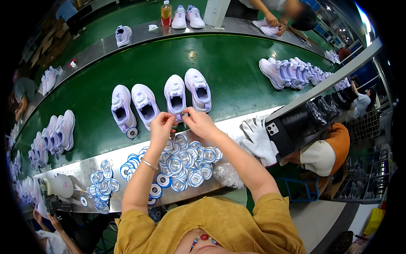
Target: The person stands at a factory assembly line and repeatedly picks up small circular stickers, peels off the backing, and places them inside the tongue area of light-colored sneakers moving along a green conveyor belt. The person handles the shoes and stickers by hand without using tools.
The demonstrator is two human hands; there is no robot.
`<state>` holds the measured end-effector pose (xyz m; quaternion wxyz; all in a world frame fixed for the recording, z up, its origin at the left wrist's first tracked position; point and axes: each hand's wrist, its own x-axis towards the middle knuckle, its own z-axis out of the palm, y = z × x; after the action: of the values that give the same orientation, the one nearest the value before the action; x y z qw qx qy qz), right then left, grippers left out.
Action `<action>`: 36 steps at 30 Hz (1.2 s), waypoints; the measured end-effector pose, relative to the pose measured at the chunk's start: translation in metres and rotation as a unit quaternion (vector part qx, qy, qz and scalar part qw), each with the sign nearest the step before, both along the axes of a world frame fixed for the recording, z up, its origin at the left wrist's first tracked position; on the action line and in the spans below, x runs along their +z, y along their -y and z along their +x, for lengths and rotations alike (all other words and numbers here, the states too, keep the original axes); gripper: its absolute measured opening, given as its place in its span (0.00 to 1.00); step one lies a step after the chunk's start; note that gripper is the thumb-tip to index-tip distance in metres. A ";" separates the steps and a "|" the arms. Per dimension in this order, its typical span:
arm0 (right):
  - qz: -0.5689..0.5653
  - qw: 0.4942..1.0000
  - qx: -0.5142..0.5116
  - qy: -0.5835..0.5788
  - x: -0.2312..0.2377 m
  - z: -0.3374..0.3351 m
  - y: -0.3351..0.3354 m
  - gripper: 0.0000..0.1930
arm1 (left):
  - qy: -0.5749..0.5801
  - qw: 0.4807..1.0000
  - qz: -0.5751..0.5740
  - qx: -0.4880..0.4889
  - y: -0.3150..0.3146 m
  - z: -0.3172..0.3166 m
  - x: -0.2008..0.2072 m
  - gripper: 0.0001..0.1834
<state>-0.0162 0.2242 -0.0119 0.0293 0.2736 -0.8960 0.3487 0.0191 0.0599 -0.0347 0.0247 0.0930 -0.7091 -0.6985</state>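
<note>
Two pairs of pale lilac-white sneakers stand on the green surface before me, heels toward me. My left hand (162, 125) and my right hand (198, 122) meet at the heel of the third sneaker from the left (175, 91), the fingers of both pinched close to its heel tab. What lies between the fingertips is too small to make out. Beside it stands the rightmost sneaker (198, 86). From the heel of the leftmost sneaker (122, 103) hangs a round blue-and-white tag (132, 133). Between my forearms, many similar tags (186, 158) lie heaped on the metal ledge.
More tags (101, 186) and a tape-like roll (61, 186) lie leftward. White gloves (259, 137), a phone (272, 128) and crumpled clear plastic (228, 174) are at right. Sneaker rows (292, 73) stand on both sides. Across the line, a co-worker's hands (272, 23) handle a shoe.
</note>
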 end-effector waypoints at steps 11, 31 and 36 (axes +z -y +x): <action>0.033 0.995 0.001 -0.092 0.021 -0.003 -0.009 0.06 | -0.073 0.996 0.048 -0.030 0.002 -0.005 0.026 0.05; -0.243 0.968 -0.012 0.053 -0.002 -0.019 0.008 0.07 | -0.088 0.995 0.053 -0.010 0.027 0.001 0.029 0.08; -0.013 0.981 -0.093 0.169 -0.009 0.002 0.025 0.23 | -0.150 0.987 0.046 0.036 0.037 0.005 0.050 0.06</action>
<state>-0.0146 0.1987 -0.0206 -0.0869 0.1253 -0.9050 0.3971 0.0237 0.0230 0.0152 0.1520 0.0134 -0.6603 -0.7354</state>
